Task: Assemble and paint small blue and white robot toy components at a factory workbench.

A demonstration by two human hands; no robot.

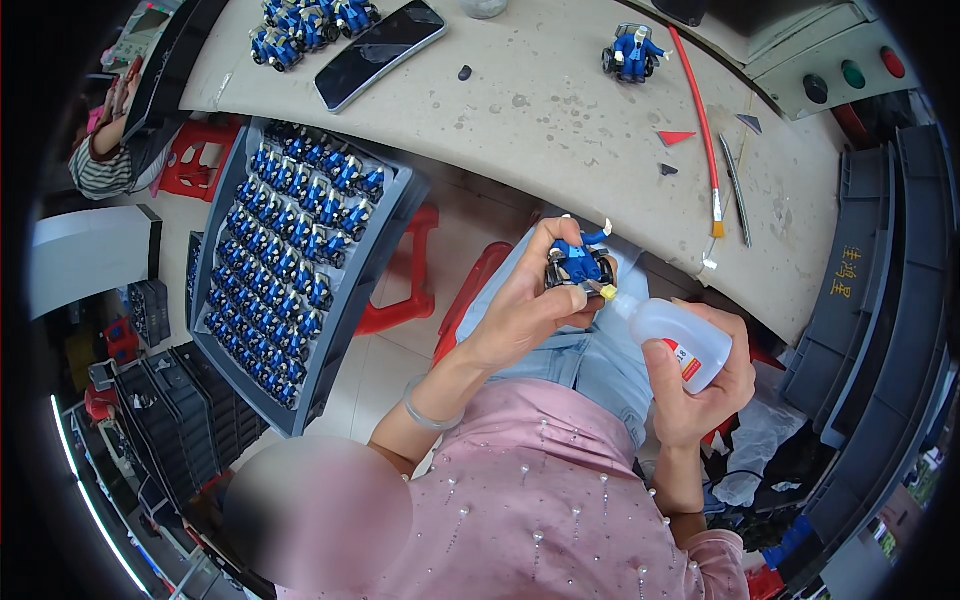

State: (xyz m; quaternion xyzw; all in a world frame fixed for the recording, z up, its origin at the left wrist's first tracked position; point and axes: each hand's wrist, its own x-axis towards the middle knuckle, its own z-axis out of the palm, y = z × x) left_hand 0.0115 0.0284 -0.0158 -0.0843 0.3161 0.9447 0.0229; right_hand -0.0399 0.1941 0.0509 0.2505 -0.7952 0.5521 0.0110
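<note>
My left hand (530,300) is closed around a small blue-suited figurine in a black wheelchair (580,262), held over my lap by the table's front edge. The figurine's raised arm sticks out past my fingers. In my right hand (710,385) is a translucent white squeeze bottle (680,340) with a red and white label, tilted with its nozzle toward the figurine. The bottle's yellowish tip (608,293) is at the lower part of the wheelchair, close to my left fingertips; whether it touches cannot be made out.
On the table (560,130) lie a phone (380,55), a red-handled brush (700,120), a thin metal tool (735,190) and another seated figurine (635,55). More figurines cluster (300,30) at the far left. A grey crate (345,330) of figurines stands left, near red stools (410,280).
</note>
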